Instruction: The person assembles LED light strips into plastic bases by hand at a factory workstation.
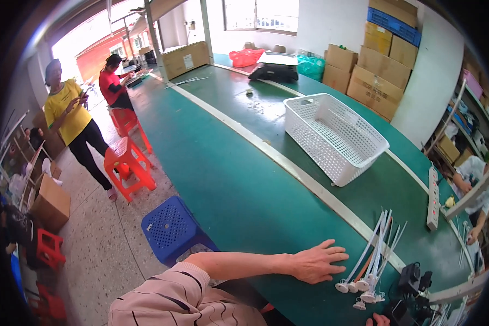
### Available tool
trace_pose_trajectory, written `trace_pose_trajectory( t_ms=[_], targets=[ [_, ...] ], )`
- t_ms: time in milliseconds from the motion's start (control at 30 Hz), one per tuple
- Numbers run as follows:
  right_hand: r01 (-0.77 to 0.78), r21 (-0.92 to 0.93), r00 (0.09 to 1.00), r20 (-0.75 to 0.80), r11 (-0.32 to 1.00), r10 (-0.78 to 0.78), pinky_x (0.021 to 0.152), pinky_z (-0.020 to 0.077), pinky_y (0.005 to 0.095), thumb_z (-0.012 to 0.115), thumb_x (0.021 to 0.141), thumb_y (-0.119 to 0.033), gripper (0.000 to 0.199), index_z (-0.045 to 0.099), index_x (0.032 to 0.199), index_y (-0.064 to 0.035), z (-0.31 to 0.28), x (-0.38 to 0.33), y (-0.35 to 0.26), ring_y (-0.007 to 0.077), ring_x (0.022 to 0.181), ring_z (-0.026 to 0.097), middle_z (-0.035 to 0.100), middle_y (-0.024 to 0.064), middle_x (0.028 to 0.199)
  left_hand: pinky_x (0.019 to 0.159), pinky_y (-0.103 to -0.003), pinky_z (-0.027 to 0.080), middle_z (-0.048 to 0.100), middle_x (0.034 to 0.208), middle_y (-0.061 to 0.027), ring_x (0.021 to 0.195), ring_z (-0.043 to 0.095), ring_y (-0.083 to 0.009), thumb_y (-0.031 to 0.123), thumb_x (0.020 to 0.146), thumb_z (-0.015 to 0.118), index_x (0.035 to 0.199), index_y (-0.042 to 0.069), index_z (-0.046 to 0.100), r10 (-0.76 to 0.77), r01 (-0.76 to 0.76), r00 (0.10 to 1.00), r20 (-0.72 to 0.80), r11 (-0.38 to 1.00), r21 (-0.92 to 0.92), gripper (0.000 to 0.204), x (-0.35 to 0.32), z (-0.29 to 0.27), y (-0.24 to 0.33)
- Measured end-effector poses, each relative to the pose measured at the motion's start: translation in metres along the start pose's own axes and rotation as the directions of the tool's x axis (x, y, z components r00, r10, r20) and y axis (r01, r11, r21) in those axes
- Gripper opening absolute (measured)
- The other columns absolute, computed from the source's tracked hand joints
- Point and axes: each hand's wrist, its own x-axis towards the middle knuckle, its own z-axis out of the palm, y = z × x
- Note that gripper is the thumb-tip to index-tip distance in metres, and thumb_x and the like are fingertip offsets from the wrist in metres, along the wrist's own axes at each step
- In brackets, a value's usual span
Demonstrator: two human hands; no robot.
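Observation:
My left hand (pixel 319 263) lies flat on the green tabletop with its fingers spread, holding nothing. Just right of its fingertips rests a bundle of long thin strips (pixel 372 266), mostly white with a few brown or orange, with round white discs at their near ends. The hand and the bundle look slightly apart. Only some fingers of my right hand (pixel 379 320) show at the lower edge, below the discs; whatever they touch or hold is out of sight.
Black adapters with cables (pixel 410 280) lie right of the bundle. A white perforated basket (pixel 337 138) stands farther back, near a power strip (pixel 433 198). A blue stool (pixel 175 228) is at the table's left edge. Another person's hand (pixel 474 234) works at the right.

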Motion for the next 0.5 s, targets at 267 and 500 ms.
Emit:
trace_pose_trajectory(
  t_ms=[267,500],
  targets=[
    [0.146,0.007,0.987,-0.061,0.989,-0.146,0.085,0.0484,0.0419,0.069,0.084,-0.015,0.020,0.070,0.100,-0.0027,0.004,0.006,0.020,0.0342,0.095,0.060,0.064,0.0158,0.099,0.106,-0.056,0.027,0.043,0.134,-0.0172,0.130,0.037,-0.0338,0.024,0.082,0.068,0.121,0.008,0.056,0.004,-0.004,0.999,-0.032,1.000,-0.011,0.044,-0.001,0.005,-0.002],
    [0.028,0.024,0.999,0.039,0.999,-0.029,0.086,0.0477,0.0438,0.071,0.083,-0.017,0.022,0.071,0.100,-0.0044,0.004,0.010,0.025,0.0344,0.097,0.059,0.063,0.0160,0.104,0.107,-0.056,0.025,0.042,0.133,-0.0171,0.131,0.036,-0.0339,0.024,0.082,0.069,0.121,0.008,0.057,-0.002,0.001,0.999,-0.049,1.000,-0.030,0.044,-0.002,0.007,-0.003]
  ],
)
